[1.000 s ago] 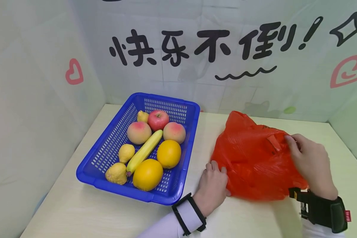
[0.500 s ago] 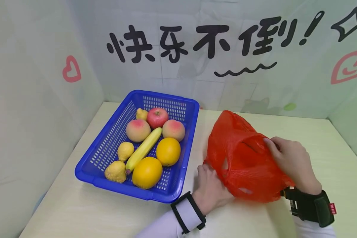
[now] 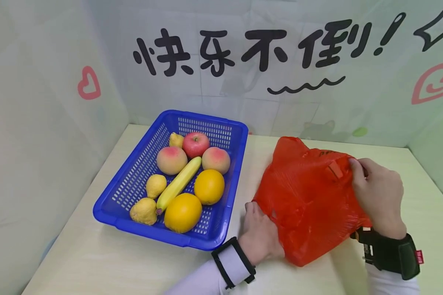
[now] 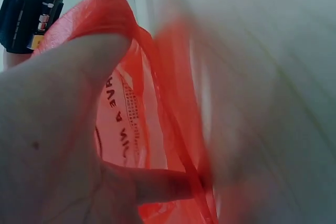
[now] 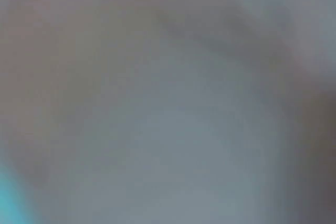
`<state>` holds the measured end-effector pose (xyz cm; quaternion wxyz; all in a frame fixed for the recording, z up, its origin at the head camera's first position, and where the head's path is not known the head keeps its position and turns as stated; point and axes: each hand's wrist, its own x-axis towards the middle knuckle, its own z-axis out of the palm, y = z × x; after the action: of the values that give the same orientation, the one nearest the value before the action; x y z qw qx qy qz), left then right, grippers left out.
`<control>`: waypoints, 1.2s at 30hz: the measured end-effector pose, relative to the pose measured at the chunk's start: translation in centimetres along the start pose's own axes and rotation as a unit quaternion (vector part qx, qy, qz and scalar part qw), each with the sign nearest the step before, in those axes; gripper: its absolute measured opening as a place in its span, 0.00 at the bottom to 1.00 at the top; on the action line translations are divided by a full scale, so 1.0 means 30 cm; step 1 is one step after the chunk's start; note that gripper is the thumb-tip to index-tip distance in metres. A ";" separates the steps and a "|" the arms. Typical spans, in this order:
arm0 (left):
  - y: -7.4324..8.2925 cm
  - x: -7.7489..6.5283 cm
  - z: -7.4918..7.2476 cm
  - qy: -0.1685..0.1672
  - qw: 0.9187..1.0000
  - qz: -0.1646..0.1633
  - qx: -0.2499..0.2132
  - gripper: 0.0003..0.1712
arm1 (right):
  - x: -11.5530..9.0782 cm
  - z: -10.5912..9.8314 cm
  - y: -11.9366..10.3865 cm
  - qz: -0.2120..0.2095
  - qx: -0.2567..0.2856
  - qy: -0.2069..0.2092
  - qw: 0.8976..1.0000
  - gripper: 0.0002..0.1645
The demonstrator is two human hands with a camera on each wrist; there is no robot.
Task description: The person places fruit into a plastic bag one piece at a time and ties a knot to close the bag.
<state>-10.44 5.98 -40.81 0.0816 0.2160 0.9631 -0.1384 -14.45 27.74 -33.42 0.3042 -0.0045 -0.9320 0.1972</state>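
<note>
A crumpled red plastic bag (image 3: pixel 310 200) lies on the right half of the table in the head view. My left hand (image 3: pixel 260 235) is at its left edge, fingers curled at the plastic. In the left wrist view, the thumb and a finger (image 4: pixel 163 184) of that hand are spread at the bag's mouth (image 4: pixel 173 124), with the rim running across the fingertip. Dark printing shows on the plastic between them. My right hand (image 3: pixel 380 194) pinches the bag's upper right part between thumb and fingers. The right wrist view is too blurred to read.
Left of the bag stands a blue perforated basket (image 3: pixel 136 229). It holds a red apple (image 3: pixel 196 143), two peaches (image 3: pixel 172 160), a banana-like long yellow fruit (image 3: pixel 179 184), two orange-yellow round fruits (image 3: pixel 183 213) and several small yellow fruits (image 3: pixel 144 211). A printed cloth (image 3: pixel 214 102) hangs behind.
My right hand moved left with the bag's edge, then back right, stretching the plastic. The bag's lower corner now reaches nearer the front. The left hand stays at the left edge; the basket keeps its place.
</note>
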 end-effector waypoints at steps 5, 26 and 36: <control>-0.017 0.002 -0.006 0.006 0.999 -0.003 -0.036 0.50 | 0.014 -0.055 0.006 0.057 0.009 0.076 0.995 0.23; -0.025 -0.024 -0.034 0.249 0.962 0.011 -0.111 0.22 | -0.004 -0.013 0.034 0.013 -0.016 -0.016 1.000 0.15; -0.027 -0.115 -0.138 0.187 0.977 0.028 -0.100 0.24 | 0.004 -0.003 0.052 0.041 -0.021 -0.013 0.999 0.16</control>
<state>-8.14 5.16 -35.95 -0.0748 0.2558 0.9638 0.0040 -14.67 29.22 -33.87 0.2833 -0.0466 -0.9388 0.1902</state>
